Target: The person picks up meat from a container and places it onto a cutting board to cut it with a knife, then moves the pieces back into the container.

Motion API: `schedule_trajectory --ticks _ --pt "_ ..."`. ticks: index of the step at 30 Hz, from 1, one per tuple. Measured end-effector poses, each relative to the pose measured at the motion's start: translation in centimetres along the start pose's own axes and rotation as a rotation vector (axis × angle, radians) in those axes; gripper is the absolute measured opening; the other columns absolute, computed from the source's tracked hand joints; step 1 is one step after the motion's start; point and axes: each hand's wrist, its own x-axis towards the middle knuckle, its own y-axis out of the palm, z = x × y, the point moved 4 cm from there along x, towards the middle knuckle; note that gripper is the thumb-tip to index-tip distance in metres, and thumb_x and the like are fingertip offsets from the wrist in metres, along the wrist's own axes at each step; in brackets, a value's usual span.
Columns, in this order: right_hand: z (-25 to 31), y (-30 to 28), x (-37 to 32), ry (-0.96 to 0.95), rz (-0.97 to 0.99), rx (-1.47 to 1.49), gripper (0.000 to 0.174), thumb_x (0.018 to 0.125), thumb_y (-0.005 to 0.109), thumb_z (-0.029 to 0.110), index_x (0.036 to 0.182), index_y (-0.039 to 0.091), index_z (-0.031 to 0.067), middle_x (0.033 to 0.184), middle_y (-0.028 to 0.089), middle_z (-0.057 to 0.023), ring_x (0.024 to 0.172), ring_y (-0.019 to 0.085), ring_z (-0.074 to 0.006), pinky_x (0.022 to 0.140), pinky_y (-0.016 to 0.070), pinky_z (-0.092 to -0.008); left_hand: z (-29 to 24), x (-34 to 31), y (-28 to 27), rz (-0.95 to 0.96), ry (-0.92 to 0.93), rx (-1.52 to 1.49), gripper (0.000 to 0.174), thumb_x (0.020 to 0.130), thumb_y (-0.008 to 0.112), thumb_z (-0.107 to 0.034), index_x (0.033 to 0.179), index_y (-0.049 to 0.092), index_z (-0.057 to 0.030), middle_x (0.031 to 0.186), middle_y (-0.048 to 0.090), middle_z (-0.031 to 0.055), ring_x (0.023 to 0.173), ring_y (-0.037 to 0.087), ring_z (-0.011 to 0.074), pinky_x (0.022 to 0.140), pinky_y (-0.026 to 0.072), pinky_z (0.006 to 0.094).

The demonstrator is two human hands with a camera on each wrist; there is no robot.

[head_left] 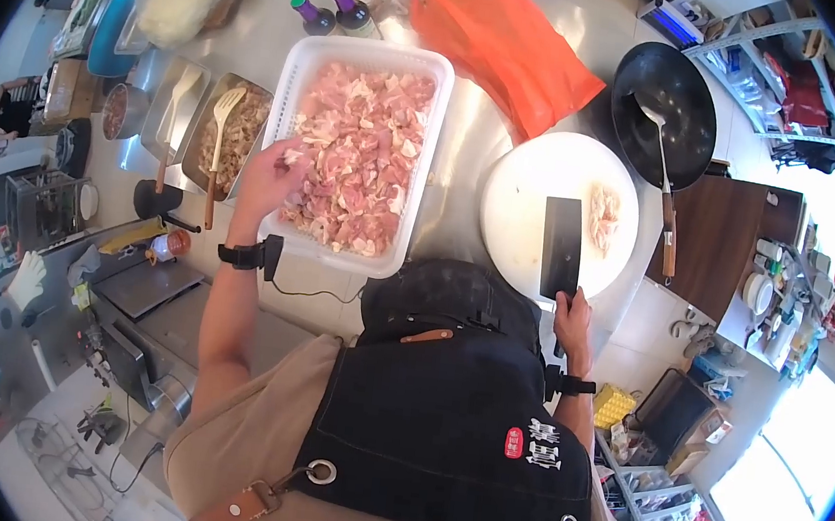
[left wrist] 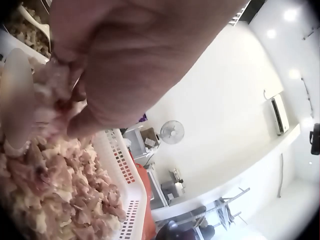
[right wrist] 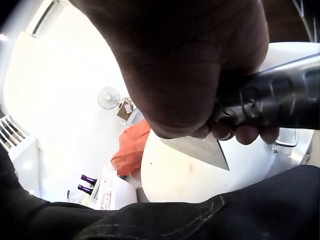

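Observation:
At the left side of a white plastic basket full of raw chopped meat, my left hand pinches a piece of raw meat between curled fingers and thumb, close over the pile. My right hand grips a cleaver by its dark ridged handle. The cleaver's broad blade lies over the round white cutting board, left of a strip of raw meat on the board.
Left of the basket stand metal trays with a wooden spatula and chopped meat. Two dark bottles and an orange-red bag are behind. A black wok with a ladle sits beyond the board, right.

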Motion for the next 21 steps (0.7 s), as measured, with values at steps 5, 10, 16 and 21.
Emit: schedule_trajectory --ticks 5,10,16,21 --pt "-0.3 -0.3 0.4 -0.008 0.019 0.009 0.035 0.106 0.063 0.02 0.122 0.059 -0.0108 0.105 0.075 -0.0311 0.099 0.073 -0.0494 0.083 0.0584 -0.0536 -2.1 5.3 1.6 -0.104 0.149 -0.009 0.045 0.096 0.074 -0.002 0.14 0.064 -0.0014 0.12 0.077 0.0107 0.102 0.075 0.0184 0.089 0.0614 0.0319" --pt "0.4 -0.6 0.4 0.071 0.051 0.028 0.034 0.107 0.061 0.021 0.123 0.059 -0.0096 0.11 0.075 -0.0314 0.103 0.073 -0.0486 0.086 0.0585 -0.052 -5.4 11.0 5.5 0.05 0.327 0.147 0.059 0.087 0.08 -0.01 0.143 0.064 -0.0096 0.136 0.071 0.014 0.115 0.074 0.0245 0.093 0.0611 0.0355" --pt "-0.7 -0.2 0.4 0.059 -0.001 0.069 0.027 0.106 0.063 0.019 0.118 0.063 -0.0042 0.099 0.076 -0.0259 0.092 0.075 -0.0429 0.078 0.0567 -0.0486 -6.4 13.5 15.3 0.122 0.446 0.677 0.082 0.078 0.072 0.001 0.156 0.052 -0.0166 0.147 0.058 0.0186 0.128 0.064 0.0398 0.101 0.0585 0.0462" --pt "-0.8 0.0 0.4 0.107 0.0 0.116 0.029 0.105 0.064 0.021 0.12 0.063 -0.0042 0.101 0.077 -0.0263 0.094 0.075 -0.0427 0.079 0.0574 -0.0491 -5.3 13.3 13.8 0.454 0.146 0.638 0.032 0.074 0.078 -0.007 0.106 0.074 -0.0041 0.098 0.072 0.0223 0.103 0.072 0.0409 0.085 0.0561 0.0519"
